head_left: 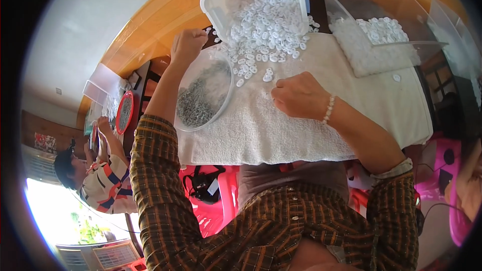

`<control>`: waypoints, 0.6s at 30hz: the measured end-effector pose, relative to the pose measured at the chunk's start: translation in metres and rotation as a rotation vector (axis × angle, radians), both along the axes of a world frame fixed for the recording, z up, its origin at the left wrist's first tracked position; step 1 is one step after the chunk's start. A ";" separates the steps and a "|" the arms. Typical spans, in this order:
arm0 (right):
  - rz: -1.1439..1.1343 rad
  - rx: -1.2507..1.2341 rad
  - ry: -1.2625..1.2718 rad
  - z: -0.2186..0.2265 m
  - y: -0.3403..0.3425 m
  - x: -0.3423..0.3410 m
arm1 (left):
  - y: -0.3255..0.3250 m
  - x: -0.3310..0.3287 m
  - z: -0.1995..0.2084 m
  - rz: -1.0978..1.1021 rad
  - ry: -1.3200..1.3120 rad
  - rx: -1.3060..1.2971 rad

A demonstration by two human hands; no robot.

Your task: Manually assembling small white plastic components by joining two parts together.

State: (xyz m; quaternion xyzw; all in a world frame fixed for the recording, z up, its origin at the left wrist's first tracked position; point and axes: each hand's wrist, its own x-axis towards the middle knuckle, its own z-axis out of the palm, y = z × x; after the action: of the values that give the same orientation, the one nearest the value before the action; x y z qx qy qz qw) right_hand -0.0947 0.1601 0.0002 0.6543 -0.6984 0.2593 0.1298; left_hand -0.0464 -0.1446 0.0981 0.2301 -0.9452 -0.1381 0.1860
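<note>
My left hand (188, 46) is closed above the far edge of a clear round tray (232, 84), close to the bin's left side. In the tray lie many small grey metal pieces (197, 103). My right hand (301, 95) is closed over the towel (261, 140), its fingers curled inward. Whatever either hand may hold is hidden. Beyond the hands, a white plastic bin (213, 5) lies tipped, spilling white oval plastic pieces (263, 25) with holes. A few such pieces (268, 75) sit on the towel between my hands.
An open clear box (346, 52) with white pieces stands at the far right, one loose oval piece (396, 78) beside it. On the left, another person (103, 178) works by a red round tray (124, 113). A pink chair (228, 195) is below the table edge.
</note>
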 end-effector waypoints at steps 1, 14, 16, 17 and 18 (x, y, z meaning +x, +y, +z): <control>0.002 0.003 0.002 0.000 0.001 -0.001 | -0.011 0.004 -0.005 0.062 -0.050 -0.054; 0.001 0.058 0.018 0.004 0.000 -0.007 | -0.061 -0.030 -0.038 -0.034 -0.071 0.059; -0.006 0.069 0.020 0.005 -0.001 -0.009 | -0.055 -0.037 -0.038 -0.077 -0.239 -0.028; -0.009 0.066 0.016 0.005 0.000 -0.009 | -0.049 -0.042 -0.039 -0.080 -0.241 -0.023; -0.013 0.062 0.012 0.004 0.001 -0.010 | -0.040 -0.046 -0.038 -0.078 -0.288 -0.057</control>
State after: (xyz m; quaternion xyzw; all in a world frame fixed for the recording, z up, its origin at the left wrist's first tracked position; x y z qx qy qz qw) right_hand -0.1047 0.1609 0.0045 0.6551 -0.7095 0.2327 0.1154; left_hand -0.0921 -0.1851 0.0600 0.2050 -0.9739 -0.0839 0.0494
